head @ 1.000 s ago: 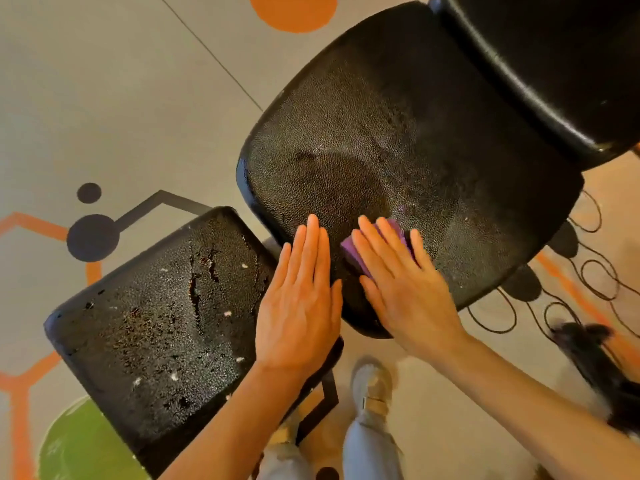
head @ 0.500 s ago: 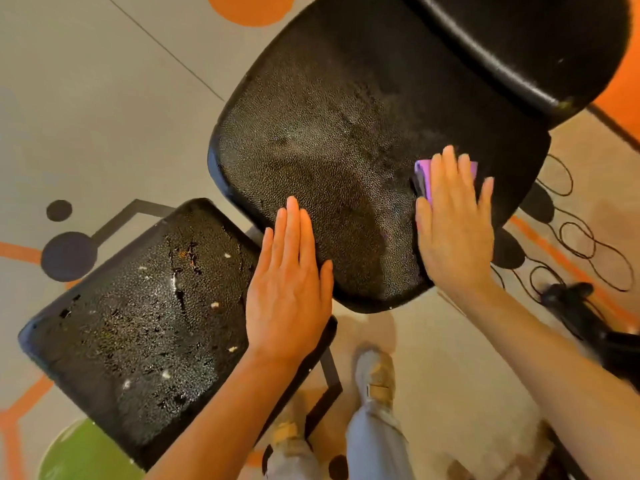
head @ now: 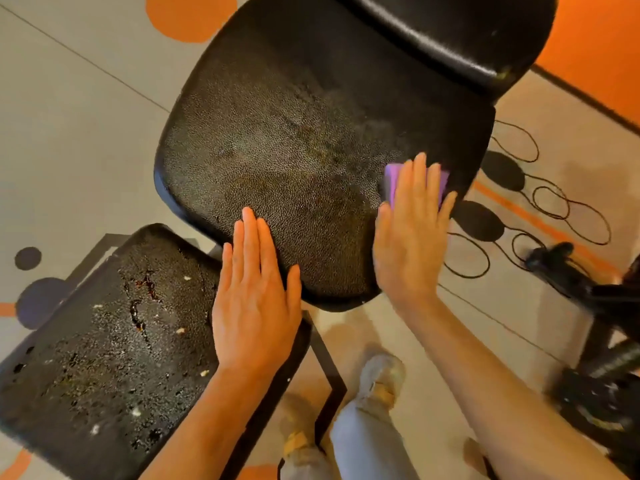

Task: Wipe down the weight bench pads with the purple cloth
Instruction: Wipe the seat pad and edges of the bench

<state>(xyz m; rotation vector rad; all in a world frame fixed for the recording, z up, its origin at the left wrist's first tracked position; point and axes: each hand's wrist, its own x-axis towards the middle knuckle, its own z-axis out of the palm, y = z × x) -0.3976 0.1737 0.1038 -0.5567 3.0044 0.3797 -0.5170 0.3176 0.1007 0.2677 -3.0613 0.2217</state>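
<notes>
Both hands flat — right (head: 412, 233) on cloth (head: 394, 183)

Pebbled black vinyl seat pad (head: 277, 161), glossy smooth backrest (head: 450, 39), cracked flaking lower pad (head: 104, 341), soft purple cloth (head: 394, 181).

Cloth (head: 394, 183) on larger pad (head: 294, 150), right of smaller pad (head: 104, 341).

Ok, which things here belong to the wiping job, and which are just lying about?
Part of the job:
- purple cloth, flat under the right hand
- large bench pad being wiped
- cracked smaller pad, flecked with debris
- upper pad
- left hand, resting flat across both lower pads

Just lying about:
- thin dark cord looped on the floor
- black equipment at the right edge
</notes>
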